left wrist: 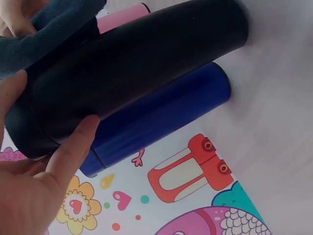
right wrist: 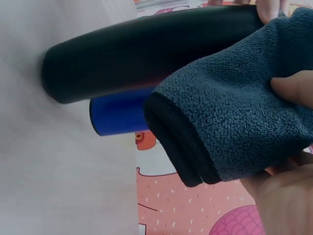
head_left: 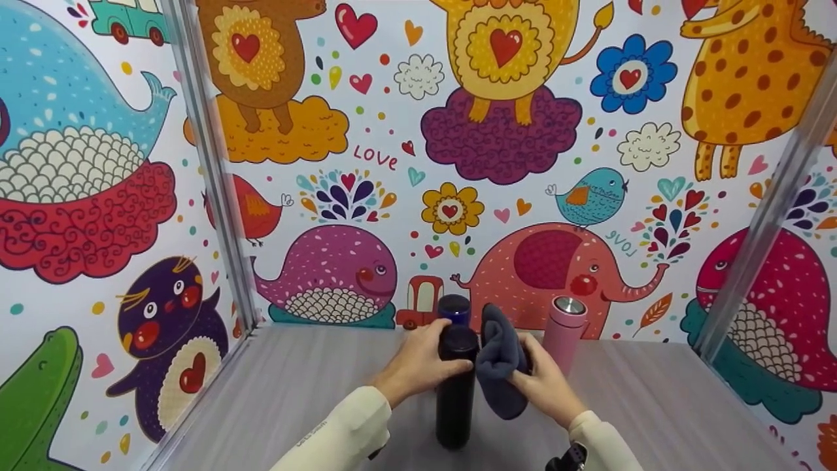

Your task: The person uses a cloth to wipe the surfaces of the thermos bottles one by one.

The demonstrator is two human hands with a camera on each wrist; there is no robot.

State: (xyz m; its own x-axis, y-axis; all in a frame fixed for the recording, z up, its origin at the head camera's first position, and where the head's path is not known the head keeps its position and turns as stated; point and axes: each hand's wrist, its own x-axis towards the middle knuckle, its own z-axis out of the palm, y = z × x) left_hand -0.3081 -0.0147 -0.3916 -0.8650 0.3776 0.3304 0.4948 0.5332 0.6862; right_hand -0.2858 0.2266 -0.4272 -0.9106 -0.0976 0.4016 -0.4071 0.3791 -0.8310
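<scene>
A tall black flask (head_left: 456, 392) (left wrist: 137, 63) (right wrist: 146, 49) stands upright on the grey table (head_left: 314, 386). My left hand (head_left: 422, 366) (left wrist: 44, 186) grips it around the top. My right hand (head_left: 543, 383) (right wrist: 288, 147) holds a folded dark grey fleece cloth (head_left: 500, 366) (right wrist: 230, 112) (left wrist: 44, 34) against the flask's upper right side. Just behind the black flask stands a blue flask (head_left: 454, 309) (left wrist: 161, 117) (right wrist: 120, 112). A pink flask (head_left: 566, 330) (left wrist: 120, 17) with a metal top stands to the right, near the wall.
Cartoon-printed walls (head_left: 418, 163) close in the table at the back and both sides, with metal corner posts (head_left: 216, 163). Bare table surface lies to the left and right of the flasks.
</scene>
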